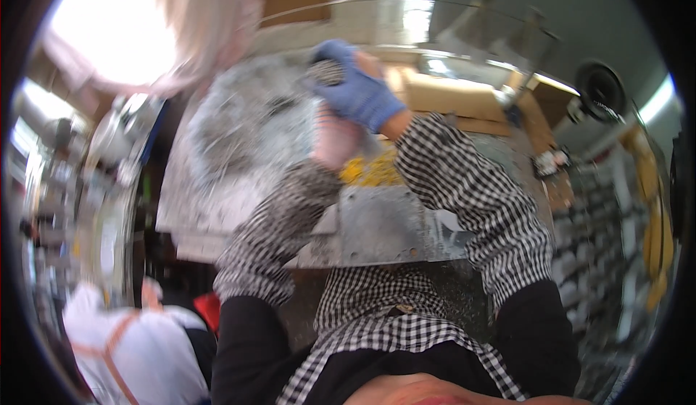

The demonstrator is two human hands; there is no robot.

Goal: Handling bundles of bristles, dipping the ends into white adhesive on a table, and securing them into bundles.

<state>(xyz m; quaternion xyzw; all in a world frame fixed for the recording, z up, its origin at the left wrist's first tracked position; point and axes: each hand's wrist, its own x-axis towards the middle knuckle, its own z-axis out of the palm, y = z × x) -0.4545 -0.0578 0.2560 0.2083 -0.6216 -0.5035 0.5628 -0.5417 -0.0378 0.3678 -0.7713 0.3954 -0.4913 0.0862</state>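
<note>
The blue glove (pixel 366 97) looks like matt knit, the checked sleeves (pixel 464 180) like crinkled cloth, the plate (pixel 380 224) like dull metal, the brown sheet (pixel 446 97) like matt cardboard, the grey pile (pixel 250 126) rough and fibrous — the gripped piece (pixel 328 73) rough, its material too blurred to tell.
</note>
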